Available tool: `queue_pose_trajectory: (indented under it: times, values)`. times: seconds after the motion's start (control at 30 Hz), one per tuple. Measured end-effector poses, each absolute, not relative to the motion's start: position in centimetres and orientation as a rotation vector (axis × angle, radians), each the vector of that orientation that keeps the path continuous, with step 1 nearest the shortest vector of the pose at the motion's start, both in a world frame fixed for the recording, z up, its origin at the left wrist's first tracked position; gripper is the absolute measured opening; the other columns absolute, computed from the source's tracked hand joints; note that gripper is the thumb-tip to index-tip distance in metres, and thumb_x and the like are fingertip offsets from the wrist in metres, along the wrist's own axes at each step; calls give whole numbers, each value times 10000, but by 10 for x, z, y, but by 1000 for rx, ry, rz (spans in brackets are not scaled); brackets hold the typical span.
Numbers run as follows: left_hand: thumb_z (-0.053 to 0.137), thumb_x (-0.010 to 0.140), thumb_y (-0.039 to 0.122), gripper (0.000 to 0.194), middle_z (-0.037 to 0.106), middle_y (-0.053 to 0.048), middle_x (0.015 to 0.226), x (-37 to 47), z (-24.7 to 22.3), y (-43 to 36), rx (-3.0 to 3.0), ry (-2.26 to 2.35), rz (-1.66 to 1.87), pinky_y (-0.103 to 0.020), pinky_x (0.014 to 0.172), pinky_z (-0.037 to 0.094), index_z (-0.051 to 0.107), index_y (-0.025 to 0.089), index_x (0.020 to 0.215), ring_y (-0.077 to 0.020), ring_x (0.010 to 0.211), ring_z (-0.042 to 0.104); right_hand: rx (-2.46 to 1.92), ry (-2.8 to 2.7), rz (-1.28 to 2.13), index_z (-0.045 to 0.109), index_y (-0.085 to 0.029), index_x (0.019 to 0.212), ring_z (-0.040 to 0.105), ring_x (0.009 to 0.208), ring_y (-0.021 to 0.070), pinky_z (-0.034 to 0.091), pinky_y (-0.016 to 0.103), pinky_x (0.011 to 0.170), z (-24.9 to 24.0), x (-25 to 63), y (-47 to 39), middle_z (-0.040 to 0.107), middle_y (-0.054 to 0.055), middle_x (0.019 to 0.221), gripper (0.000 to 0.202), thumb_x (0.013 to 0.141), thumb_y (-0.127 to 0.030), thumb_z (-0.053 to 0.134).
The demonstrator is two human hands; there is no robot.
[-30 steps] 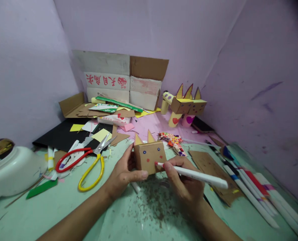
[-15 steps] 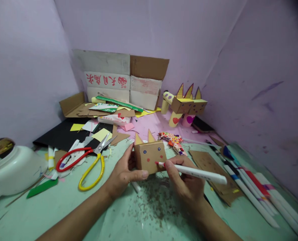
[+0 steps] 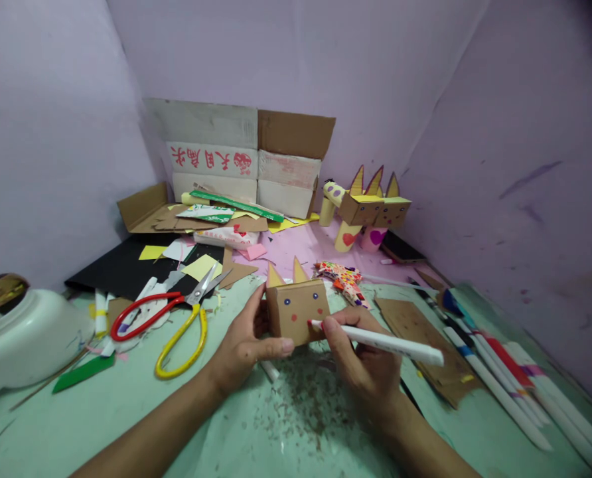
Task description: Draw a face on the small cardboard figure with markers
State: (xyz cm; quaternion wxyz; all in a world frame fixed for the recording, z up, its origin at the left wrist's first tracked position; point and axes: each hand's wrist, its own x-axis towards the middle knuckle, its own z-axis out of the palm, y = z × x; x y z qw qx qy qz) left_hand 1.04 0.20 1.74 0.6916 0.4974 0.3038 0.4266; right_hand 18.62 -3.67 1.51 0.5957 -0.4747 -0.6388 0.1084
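My left hand (image 3: 249, 337) grips a small cardboard box (image 3: 298, 295) by its left side, thumb across the lower front edge. Two pointed yellow ears stand on top of the box, and its front bears blue eyes and red dots. In my right hand (image 3: 366, 362), fingers closed, is a white felt-tip marker (image 3: 390, 344) with a red tip, which meets the lower front of the box. Left of my hands lie scissors (image 3: 196, 302) with one red and one yellow handle, blades slightly apart.
Several markers (image 3: 505, 372) lie at the right beside brown cardboard pieces (image 3: 420, 338). Two finished-looking animal figures (image 3: 375, 212) stand at the back right. A white pot-like vessel (image 3: 27, 338) is at the left. Behind are a white carton (image 3: 216, 159) and paper scraps. Dark crumbs dot the green tabletop.
My right hand and the marker have shifted slightly left, the tip still at the lower front of the box. My left hand and the box have hardly moved.
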Motion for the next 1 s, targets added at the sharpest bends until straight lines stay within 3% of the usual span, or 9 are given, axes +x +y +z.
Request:
queue_pose_trajectory:
  times: [0.33,1.0]
  values:
    - [833,586,260,1067,543,-134,1361,10,14,2,1113,717,961,-385,1025,420,245,175,1472,-346,1287,459,-1111,-1506,236,608,-179,760,477,445,108,349,237,421,13,186,-36,573,-13,577,154,896,-241,572]
    - [822,594,242,1011,562,-118,1341,11,15,3,1107,678,968,-367,1011,432,282,184,1446,-327,1275,477,-1087,-1477,230,611,-187,760,495,457,93,362,201,420,14,186,-39,583,-29,579,136,892,-204,577]
